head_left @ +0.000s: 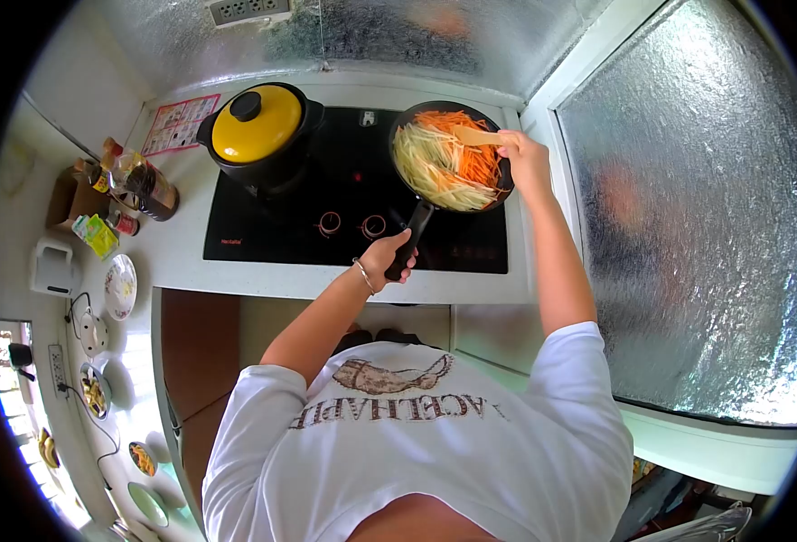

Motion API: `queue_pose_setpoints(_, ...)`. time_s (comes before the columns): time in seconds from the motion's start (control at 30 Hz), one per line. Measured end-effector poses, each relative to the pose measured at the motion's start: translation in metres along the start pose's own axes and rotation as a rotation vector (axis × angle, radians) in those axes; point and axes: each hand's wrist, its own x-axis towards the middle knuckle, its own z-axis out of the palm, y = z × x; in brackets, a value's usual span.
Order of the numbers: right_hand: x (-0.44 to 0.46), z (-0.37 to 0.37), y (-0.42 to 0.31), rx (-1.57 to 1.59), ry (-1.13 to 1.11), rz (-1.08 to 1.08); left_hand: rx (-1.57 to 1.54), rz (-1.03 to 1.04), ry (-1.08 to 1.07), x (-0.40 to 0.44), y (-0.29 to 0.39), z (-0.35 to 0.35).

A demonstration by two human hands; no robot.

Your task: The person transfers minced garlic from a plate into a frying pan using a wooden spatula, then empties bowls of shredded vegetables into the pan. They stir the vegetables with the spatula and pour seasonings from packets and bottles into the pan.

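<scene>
The white desk [182, 235] is the largest thing, and a black cooktop [281, 221] is set into it. On the left part of the cooktop stands a dark pot [276, 172], covered by a yellow lid [263, 135] with a black knob. On the right part is a black frying pan [407, 117], and its handle [419, 217] points toward the person. Inside the pan there are two kinds of thin shreds: the pale shreds [421, 154] lie mostly on the left and in front, the orange shreds [480, 167] mostly at the back and on the right, and they mix a little where they meet. To the left of the cooktop, a bottle [152, 191] with dark liquid stands on the desk, and nearer to the person is a white plate [114, 303].

The two hands are apart from each other. The left hand [389, 256] is closed around the handle of the pan. The right hand [527, 163] grips a wooden-coloured spatula [478, 137], whose blade is over the orange shreds; if it touches them, I cannot tell. Smallest is a bracelet [363, 275] on the left wrist.
</scene>
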Motion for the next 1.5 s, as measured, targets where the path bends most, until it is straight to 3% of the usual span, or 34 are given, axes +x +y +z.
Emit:
queue_pose_setpoints(0.13, 0.010, 0.031, 0.022, -0.264, -0.030, -0.193, -0.002, -0.015, -0.012, 0.002, -0.002, -0.002)
queue_pose_setpoints(0.17, 0.011, 0.047, 0.042, -0.201, -0.008, -0.245, 0.003, -0.016, -0.012, 0.001, -0.001, -0.001)
queue_pose_setpoints(0.23, -0.007, 0.045, 0.008, -0.336, -0.179, -0.157, 0.011, -0.008, 0.011, -0.001, 0.000, 0.000)
queue_pose_setpoints(0.27, -0.014, 0.044, 0.007, -0.249, -0.136, -0.269, 0.012, -0.009, 0.011, -0.001, 0.000, 0.000)
queue_pose_setpoints(0.4, -0.023, 0.007, -0.008, -0.090, -0.121, -0.244, 0.000, -0.004, -0.007, 0.001, -0.001, -0.001)
queue_pose_setpoints(0.53, -0.034, -0.001, -0.022, -0.256, -0.256, -0.240, 0.011, 0.012, -0.010, 0.001, -0.001, -0.001)
queue_pose_setpoints(0.63, -0.029, 0.018, 0.006, -0.221, -0.124, -0.307, 0.001, -0.009, -0.010, -0.003, 0.002, 0.001)
queue_pose_setpoints(0.77, -0.011, -0.007, 0.011, 0.002, -0.037, -0.011, 0.005, 0.010, -0.015, 0.001, 0.000, -0.002)
queue_pose_setpoints(0.83, 0.005, -0.009, 0.017, -0.047, -0.049, -0.005, 0.005, -0.010, 0.000, 0.000, 0.001, 0.000)
queue_pose_setpoints(0.93, 0.027, 0.011, 0.037, -0.194, -0.003, -0.233, 0.002, -0.003, -0.005, 0.001, 0.000, -0.001)
queue_pose_setpoints(1.07, 0.023, 0.036, 0.029, -0.255, -0.174, -0.235, -0.006, -0.002, -0.005, 0.000, 0.000, -0.001)
queue_pose_setpoints(1.2, 0.010, 0.036, 0.039, -0.305, -0.204, -0.421, -0.017, -0.006, -0.010, 0.000, 0.002, -0.001)
queue_pose_setpoints(1.27, 0.009, 0.017, 0.041, -0.125, -0.221, -0.344, -0.025, -0.001, -0.014, 0.000, 0.000, -0.001)
queue_pose_setpoints(1.37, 0.013, -0.016, 0.019, -0.132, -0.109, -0.121, -0.017, 0.005, -0.013, 0.001, 0.000, -0.002)
queue_pose_setpoints(1.5, 0.022, -0.011, 0.051, -0.210, -0.052, -0.155, -0.014, 0.006, -0.022, 0.003, -0.001, -0.004)
